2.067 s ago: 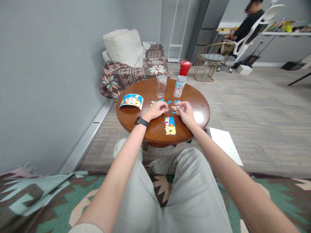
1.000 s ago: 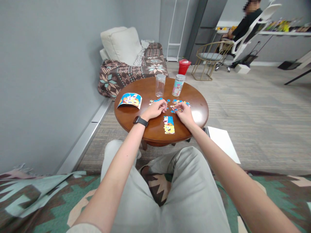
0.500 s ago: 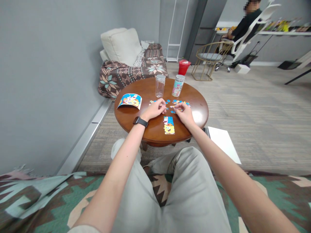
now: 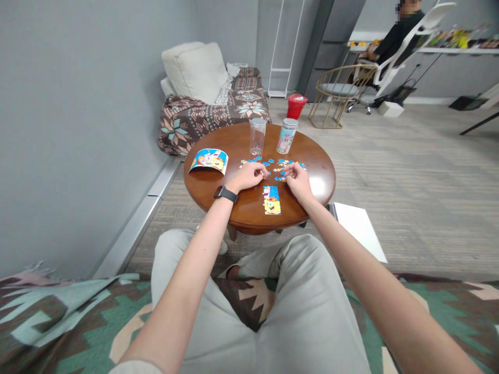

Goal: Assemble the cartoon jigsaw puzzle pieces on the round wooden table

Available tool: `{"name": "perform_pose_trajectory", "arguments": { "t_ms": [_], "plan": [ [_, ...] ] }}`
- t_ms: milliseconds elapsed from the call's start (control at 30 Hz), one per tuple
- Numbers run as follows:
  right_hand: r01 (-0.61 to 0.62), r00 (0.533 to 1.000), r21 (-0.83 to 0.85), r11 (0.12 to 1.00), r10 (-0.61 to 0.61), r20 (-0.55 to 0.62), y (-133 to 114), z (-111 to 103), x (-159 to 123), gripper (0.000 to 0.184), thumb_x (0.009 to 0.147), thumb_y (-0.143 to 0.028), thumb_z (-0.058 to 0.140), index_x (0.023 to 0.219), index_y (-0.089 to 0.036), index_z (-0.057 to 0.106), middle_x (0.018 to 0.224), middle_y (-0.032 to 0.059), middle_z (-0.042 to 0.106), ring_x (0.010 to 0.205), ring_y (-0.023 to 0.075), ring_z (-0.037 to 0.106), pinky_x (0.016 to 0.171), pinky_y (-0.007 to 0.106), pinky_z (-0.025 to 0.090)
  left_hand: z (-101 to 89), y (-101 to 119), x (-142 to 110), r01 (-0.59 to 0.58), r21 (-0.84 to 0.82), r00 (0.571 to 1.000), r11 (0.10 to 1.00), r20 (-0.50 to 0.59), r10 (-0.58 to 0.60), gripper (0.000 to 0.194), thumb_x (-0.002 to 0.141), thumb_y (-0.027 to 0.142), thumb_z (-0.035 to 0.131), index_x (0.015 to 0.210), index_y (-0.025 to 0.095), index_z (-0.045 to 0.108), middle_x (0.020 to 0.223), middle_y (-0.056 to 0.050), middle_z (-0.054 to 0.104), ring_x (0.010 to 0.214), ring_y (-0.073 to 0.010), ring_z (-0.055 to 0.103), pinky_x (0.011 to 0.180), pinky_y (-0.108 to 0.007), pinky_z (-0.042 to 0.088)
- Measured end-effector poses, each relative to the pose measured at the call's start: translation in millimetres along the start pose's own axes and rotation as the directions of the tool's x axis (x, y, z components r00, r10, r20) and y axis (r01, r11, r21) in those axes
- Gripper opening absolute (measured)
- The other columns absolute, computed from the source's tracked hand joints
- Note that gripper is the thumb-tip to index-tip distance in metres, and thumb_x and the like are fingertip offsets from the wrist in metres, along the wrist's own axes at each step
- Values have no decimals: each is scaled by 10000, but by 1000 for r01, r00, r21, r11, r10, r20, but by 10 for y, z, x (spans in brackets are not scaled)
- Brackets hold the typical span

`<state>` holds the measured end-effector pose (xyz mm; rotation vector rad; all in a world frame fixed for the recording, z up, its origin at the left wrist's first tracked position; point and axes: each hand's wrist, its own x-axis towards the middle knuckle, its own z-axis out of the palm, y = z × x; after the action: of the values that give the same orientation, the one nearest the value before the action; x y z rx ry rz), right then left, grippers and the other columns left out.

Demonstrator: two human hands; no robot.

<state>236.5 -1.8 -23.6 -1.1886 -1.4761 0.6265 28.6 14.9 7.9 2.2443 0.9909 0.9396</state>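
Loose jigsaw puzzle pieces point(image 4: 280, 179), blue, yellow and pink, lie scattered on the round brown wooden table point(image 4: 218, 194). My left hand point(image 4: 251, 175), with a black watch on its wrist, rests by the left part of the pieces. Its fingers are curled together, and anything inside them is hidden. Over the right part of the pieces is my right hand point(image 4: 297, 179), its thumb and forefinger slightly apart at the pile's edge. Nearer to me, between the hands, lies a joined strip of puzzle point(image 4: 272, 200) with a yellow cartoon character.
A curved picture sheet point(image 4: 209, 160) stands at the table's left. Behind the pieces are a clear jar point(image 4: 257, 137) and a printed jar point(image 4: 287, 137), both with silver lids. Beyond are a red bin point(image 4: 297, 106), a gold wire chair point(image 4: 339, 91) and a seated person point(image 4: 397, 41).
My right hand has shifted slightly over the pieces, its fingertips parting a little. The left hand stays nearly in place, and my left knee has swung outward. The joined strip looks the same.
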Motion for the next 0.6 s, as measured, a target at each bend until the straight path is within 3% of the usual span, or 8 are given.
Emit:
{"name": "perform_pose_trajectory", "arguments": {
  "t_ms": [133,300,600],
  "plan": [
    [26,1000,5,1000,-26,12,-3,6,-4,152,661,-169,556,799,-233,564,837,24,642,813,204,606,838,386,511,-10,33,-1,48,-2,999,999,17,-48,264,762,7,516,840,152,722,856,-43,770,789,-159,719,794,-277,563],
    [12,1000,36,999,-11,-20,17,17,8,202,686,-180,630,864,-238,554,897,22,647,855,191,617,852,376,531,2,37,6,85,-120,996,989,51,-79,173,894,141,530,927,147,699,784,-42,746,706,-150,716,715,-259,560],
    [-61,998,149,987,56,41,64,50,10,243,753,-350,703,872,-254,513,766,-16,620,679,158,604,682,325,549,1,40,13,113,-84,993,990,42,-110,213,943,270,523,898,146,691,718,-33,709,652,-156,677,679,-263,523]
  ]
}}
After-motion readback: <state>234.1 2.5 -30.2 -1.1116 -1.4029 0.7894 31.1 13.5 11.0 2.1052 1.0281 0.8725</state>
